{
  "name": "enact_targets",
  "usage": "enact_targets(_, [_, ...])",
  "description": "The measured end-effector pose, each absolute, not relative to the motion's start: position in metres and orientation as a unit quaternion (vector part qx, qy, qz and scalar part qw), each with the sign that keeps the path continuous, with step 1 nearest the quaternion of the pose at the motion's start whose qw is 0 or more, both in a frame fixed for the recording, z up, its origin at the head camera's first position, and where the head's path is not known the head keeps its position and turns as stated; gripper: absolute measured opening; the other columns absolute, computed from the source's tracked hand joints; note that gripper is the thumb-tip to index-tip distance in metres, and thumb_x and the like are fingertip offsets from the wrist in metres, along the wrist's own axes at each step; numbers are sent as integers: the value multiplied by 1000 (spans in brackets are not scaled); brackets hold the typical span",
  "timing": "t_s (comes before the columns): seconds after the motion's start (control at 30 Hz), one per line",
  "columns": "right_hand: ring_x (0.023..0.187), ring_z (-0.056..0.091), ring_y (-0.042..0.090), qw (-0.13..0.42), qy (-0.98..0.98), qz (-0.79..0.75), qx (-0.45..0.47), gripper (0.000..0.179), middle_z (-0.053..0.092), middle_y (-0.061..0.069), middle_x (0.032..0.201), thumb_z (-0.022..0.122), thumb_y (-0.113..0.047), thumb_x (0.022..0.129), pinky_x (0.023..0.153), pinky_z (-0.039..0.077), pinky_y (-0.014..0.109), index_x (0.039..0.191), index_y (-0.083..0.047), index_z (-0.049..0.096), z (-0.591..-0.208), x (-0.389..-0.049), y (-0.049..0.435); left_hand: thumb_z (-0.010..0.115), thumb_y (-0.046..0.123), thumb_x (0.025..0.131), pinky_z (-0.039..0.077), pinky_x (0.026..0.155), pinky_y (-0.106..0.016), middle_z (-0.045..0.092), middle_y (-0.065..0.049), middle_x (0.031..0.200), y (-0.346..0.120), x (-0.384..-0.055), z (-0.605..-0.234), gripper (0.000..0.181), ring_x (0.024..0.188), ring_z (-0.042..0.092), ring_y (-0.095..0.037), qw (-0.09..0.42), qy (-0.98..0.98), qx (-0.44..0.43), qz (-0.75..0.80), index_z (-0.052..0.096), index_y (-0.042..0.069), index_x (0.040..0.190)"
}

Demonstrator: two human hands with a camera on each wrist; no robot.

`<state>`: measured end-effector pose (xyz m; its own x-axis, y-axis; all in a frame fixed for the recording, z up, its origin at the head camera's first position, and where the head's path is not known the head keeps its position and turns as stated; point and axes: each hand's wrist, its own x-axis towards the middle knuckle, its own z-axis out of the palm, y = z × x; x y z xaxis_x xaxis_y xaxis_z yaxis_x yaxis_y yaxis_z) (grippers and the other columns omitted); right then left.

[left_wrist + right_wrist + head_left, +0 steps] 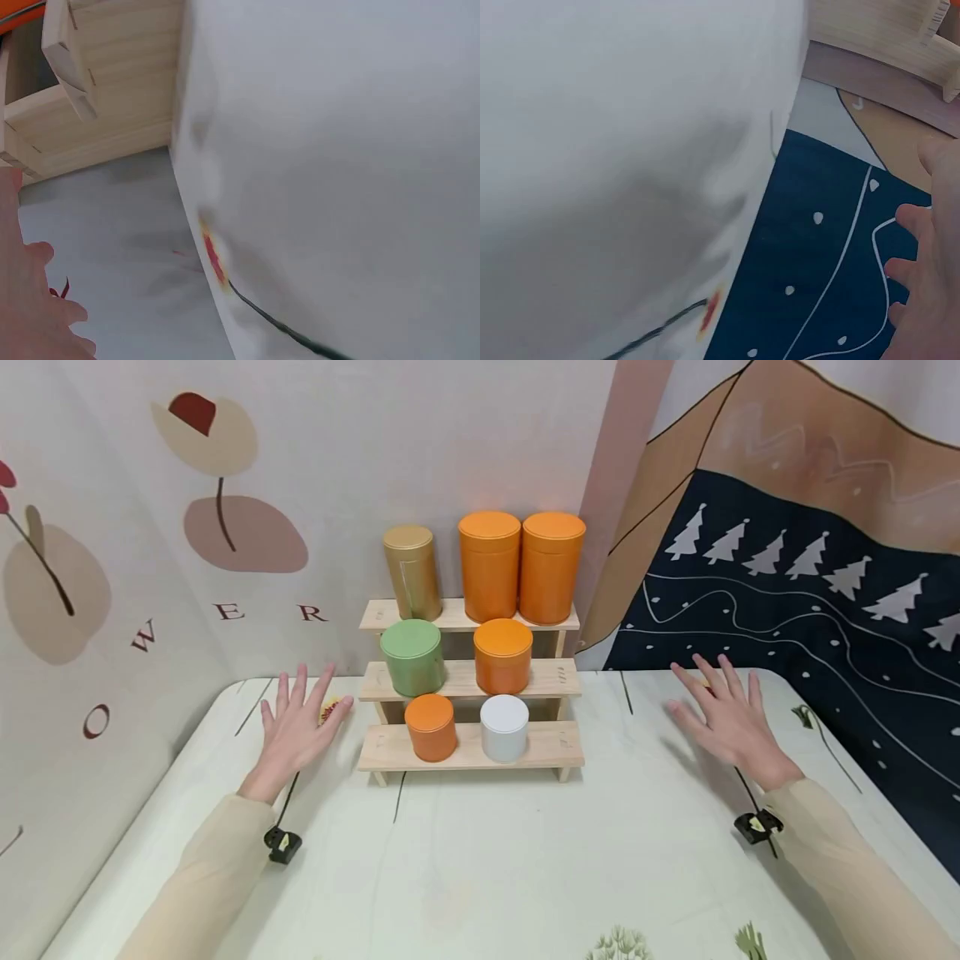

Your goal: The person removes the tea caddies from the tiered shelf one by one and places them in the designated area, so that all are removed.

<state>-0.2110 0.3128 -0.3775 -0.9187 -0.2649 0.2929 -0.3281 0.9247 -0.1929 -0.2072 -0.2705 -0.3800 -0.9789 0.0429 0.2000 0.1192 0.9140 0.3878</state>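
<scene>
My left hand (298, 727) hovers with spread, straight fingers to the left of a three-tier wooden stand (468, 758), holding nothing. Far to the stand's right, my right hand (726, 722) is likewise spread and holds nothing. On the top tier are a gold canister (414, 575) and two tall orange canisters, the left one (490, 568) beside the right one (552, 570). The middle tier bears a green canister (413, 660) and an orange canister (503, 658). A small orange canister (431, 731) and a white canister (505, 731) stand on the bottom tier.
A white cloth with printed flowers covers the table (465, 868). Behind it hangs a pale curtain (360, 452) with flower shapes and letters. At the right is a dark blue cloth (750, 618) printed with white trees. Each wrist wears a small black device.
</scene>
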Motion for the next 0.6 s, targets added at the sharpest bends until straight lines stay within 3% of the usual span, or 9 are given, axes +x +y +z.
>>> enact_targets(0.3, [145,1,35,180,-957,137,184,58,23,21,154,44,-41,102,110,-7,60,151,-12,34,-353,-224,300,32,52,101,-8,103,-71,-2,-28,156,-260,-219,-364,68,141,-13,-44,106,-947,-53,-300,13,17,157])
enact_targets(0.6, [145,10,32,230,-940,142,210,53,29,22,151,45,-36,102,112,-3,58,147,-9,39,-327,-234,288,35,43,103,8,110,-63,12,-21,158,-239,-236,-346,62,143,7,-41,133,-919,-85,-362,17,15,156])
